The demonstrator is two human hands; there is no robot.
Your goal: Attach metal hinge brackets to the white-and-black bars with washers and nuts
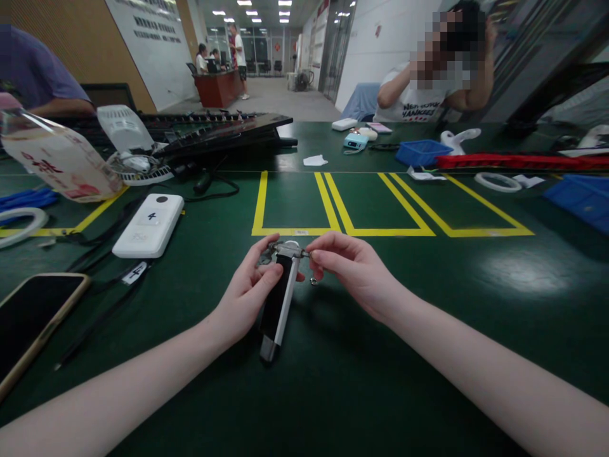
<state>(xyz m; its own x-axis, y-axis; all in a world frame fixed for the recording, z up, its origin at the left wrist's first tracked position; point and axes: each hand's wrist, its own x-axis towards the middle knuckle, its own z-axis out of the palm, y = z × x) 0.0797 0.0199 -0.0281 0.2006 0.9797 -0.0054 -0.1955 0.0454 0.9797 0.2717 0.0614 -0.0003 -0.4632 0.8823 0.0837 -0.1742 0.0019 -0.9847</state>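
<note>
My left hand (252,279) is wrapped around the upper part of a long black-and-silver bar, shaped like a handle (280,304), with its thumb on the black face. The bar slants down toward me, its dark capped lower end just over or on the table; contact is unclear. Metal fittings sit at the top of the bar, partly covered by my fingers. At the right side of that top, my right hand (345,263) pinches a small metal pin-like piece (306,254). A tiny shiny ring-like part (313,281) shows just below my right fingertips.
Yellow tape outlines (299,231) mark the green table (380,381) ahead. On the left are a white power bank (150,225), a phone (33,324), a bottle (61,155) and a white fan (128,139). Blue trays (421,153) stand right. A person (428,89) sits opposite.
</note>
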